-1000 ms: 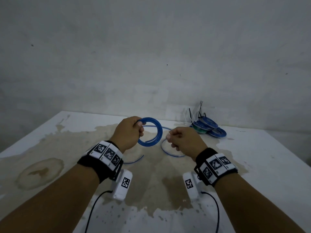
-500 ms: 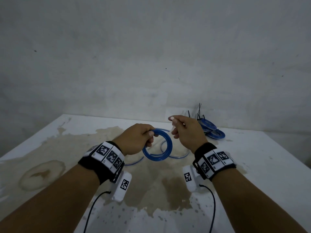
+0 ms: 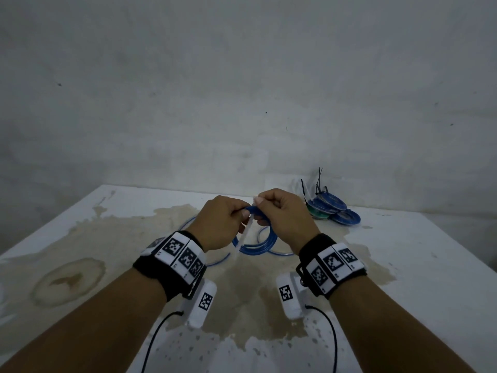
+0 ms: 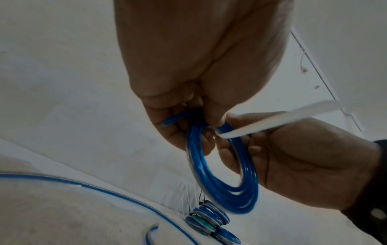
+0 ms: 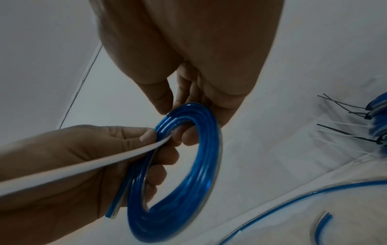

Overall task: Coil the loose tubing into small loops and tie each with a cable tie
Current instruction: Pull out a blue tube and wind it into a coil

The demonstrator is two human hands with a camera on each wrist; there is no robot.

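My left hand [image 3: 242, 212] grips a small coil of blue tubing [image 3: 258, 247] at its top and holds it upright above the table; in the left wrist view the coil [image 4: 222, 174] hangs below its fingers. My right hand [image 3: 259, 204] pinches a white cable tie [image 3: 245, 234] against the top of the coil. The tie [image 5: 83, 167] has a long tail that points back toward me, and a right finger reaches through the coil [image 5: 188, 174]. More loose blue tubing [image 3: 279, 253] lies on the table beneath.
A pile of tied blue coils [image 3: 330, 208] with one green coil sits at the back right by the wall, black tie tails [image 3: 318, 179] sticking up. The white table [image 3: 416, 265] carries a wide brown stain [image 3: 67, 281] under and left of my hands.
My right hand rose from beside the coil and came in to its top with the white tie. My left hand carried the coil right and lowered it, so both hands now meet.
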